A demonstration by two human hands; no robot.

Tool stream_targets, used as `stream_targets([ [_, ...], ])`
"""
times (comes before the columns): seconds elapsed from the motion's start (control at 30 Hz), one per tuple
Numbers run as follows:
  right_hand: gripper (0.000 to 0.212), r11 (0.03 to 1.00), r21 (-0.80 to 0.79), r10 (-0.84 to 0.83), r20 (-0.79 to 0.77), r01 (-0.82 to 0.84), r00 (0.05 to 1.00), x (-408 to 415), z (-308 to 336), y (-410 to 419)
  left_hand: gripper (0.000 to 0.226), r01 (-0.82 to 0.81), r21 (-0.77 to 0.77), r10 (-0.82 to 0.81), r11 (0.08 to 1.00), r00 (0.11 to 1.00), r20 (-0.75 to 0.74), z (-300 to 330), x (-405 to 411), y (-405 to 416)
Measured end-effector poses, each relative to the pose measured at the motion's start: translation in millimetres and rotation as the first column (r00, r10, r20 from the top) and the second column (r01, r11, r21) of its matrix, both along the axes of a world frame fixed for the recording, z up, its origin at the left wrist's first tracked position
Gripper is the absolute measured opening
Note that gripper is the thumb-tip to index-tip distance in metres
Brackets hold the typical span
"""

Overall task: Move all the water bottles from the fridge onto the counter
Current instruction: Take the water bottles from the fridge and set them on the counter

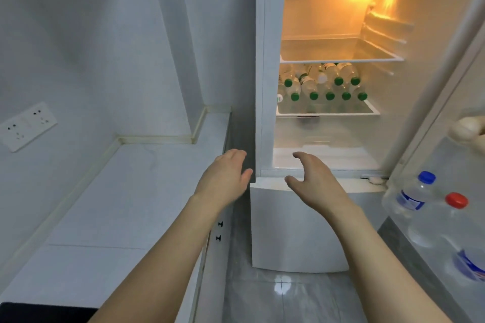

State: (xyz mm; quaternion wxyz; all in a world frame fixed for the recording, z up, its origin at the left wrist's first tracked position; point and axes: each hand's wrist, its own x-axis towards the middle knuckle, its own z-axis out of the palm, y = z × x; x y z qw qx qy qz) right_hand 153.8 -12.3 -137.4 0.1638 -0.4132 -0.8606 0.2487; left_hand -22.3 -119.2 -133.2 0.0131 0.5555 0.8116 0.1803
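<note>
water bottles (pixel 324 84) | clear, green caps | lying stacked, caps outward | fridge (pixel 270 113) middle shelf

Home kitchen: open fridge (pixel 328 60) beside white counter (pixel 131 191), wall sockets (pixel 27 126), tiled floor (pixel 288 296).

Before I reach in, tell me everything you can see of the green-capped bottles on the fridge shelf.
The green-capped bottles are small clear plastic water bottles with pale labels, lying on their sides, caps toward the open door, stacked in about two layers. They fill the middle glass shelf of the lit fridge, under an upper shelf. Roughly ten caps show; the exact count is unclear. Neither the left hand nor the right hand touches them; both hover below, empty.
</note>
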Motion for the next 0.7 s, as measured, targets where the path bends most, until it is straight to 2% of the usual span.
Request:
stream_targets([
  [0.47, 0.059, 0.997, -0.018, -0.08, -0.046, 0.08, 0.996, 15.5, 4.3, 172.5, 0.046, 0.061, -0.008, -0.061, 0.998, 0.998, -0.015, 9.6, 18.1, 181.3],
  [0.7, 0.057, 0.993, -0.035, -0.113, -0.091, 0.11, 0.989, 17.4, 4.1, 239.1, 0.042, 0.063, -0.003, -0.063, 0.998, 0.998, -0.012, 6.8, 29.6, 247.2],
])
